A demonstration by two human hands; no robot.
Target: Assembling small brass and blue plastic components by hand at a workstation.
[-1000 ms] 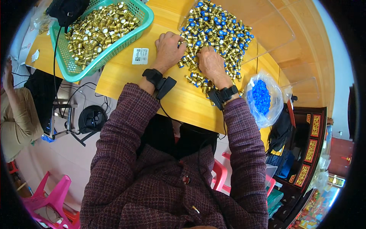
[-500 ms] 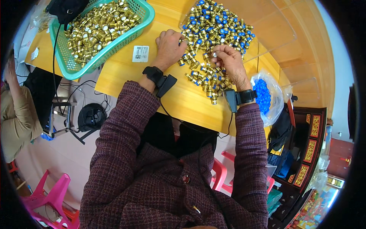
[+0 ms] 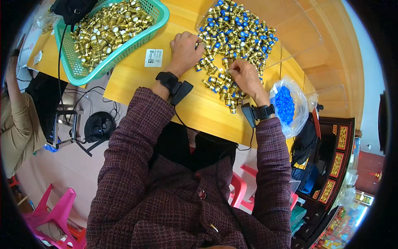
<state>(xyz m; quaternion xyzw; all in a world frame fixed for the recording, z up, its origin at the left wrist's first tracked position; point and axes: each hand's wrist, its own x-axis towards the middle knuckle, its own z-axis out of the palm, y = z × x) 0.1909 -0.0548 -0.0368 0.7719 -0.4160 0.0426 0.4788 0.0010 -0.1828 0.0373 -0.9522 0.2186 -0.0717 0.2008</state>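
Observation:
A heap of brass fittings (image 3: 236, 31), many with blue caps, covers the middle right of the table. At its left edge, my left hand (image 3: 185, 50) is closed with its fingers curled; whatever they hold is hidden. My right hand (image 3: 245, 75) is closed in a pinch over the near part of the heap, with its fingertips beside loose brass fittings (image 3: 226, 85). I cannot make out what lies between them. A green plastic basket (image 3: 108, 62) at the left holds many more brass fittings, some showing white ends.
A clear bag of small blue plastic parts (image 3: 285, 106) lies right of my right wrist. A white label (image 3: 154, 58) rests between basket and left hand. Clear plastic sheets (image 3: 298, 29) are at the far right. Another person's sleeve (image 3: 18, 120) shows at the left, above a pink stool (image 3: 54, 211).
My right hand has moved slightly left and down, and the small pale-ended piece at its fingertips no longer shows. My left hand has hardly moved.

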